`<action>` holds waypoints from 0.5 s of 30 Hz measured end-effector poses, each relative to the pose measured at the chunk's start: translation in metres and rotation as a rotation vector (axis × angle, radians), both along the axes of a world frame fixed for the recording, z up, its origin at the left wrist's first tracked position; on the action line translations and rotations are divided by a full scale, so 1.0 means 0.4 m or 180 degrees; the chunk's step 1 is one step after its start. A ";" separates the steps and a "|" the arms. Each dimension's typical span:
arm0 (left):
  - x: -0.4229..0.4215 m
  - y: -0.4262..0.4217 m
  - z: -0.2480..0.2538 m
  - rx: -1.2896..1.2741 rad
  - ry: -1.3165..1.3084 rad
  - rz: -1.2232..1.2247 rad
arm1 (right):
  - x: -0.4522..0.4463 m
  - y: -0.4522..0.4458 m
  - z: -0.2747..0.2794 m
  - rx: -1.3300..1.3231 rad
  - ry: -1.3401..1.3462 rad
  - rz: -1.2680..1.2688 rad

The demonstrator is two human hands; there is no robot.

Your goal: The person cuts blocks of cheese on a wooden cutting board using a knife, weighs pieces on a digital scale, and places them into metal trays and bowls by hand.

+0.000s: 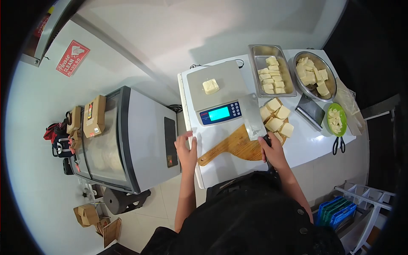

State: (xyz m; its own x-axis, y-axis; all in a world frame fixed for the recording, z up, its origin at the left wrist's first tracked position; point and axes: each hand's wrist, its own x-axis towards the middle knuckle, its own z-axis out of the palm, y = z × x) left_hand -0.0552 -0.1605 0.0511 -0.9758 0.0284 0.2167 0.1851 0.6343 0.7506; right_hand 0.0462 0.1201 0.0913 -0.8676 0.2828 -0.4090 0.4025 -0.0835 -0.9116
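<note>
My right hand (275, 153) is closed on the cleaver (253, 125) at centre right, my left hand (186, 151) open by the table (216, 173); blade best held clear of the scale (202, 102) bearing the pale block (210, 86), upper centre, for a true reading.

Pale wall (263, 21), red sign (73, 58) — glass-topped freezer (127, 144) — tiled floor (153, 202).

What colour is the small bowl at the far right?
The bowl is bright green, seen in the head view.
</note>
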 end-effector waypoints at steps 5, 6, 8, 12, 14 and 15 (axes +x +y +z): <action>-0.184 0.057 0.059 -0.0177 0.0430 -0.0354 | -0.081 -0.008 -0.027 -0.0138 -0.0040 -0.0008; -0.221 0.072 0.067 -0.0210 0.0584 -0.0519 | -0.094 -0.011 -0.037 -0.0135 -0.0008 0.0048; -0.296 0.123 0.085 -0.0336 0.0625 -0.0623 | -0.120 -0.018 -0.049 -0.0138 0.0032 0.0105; -0.414 0.206 0.090 -0.0833 0.0480 -0.0947 | -0.176 -0.024 -0.056 -0.0191 -0.0016 0.0133; -0.457 0.223 0.083 -0.1029 0.0377 -0.1066 | -0.204 -0.024 -0.059 -0.0226 -0.0050 0.0333; -0.475 0.224 0.077 -0.1204 0.0214 -0.1184 | -0.216 -0.027 -0.061 -0.0250 -0.0070 0.0434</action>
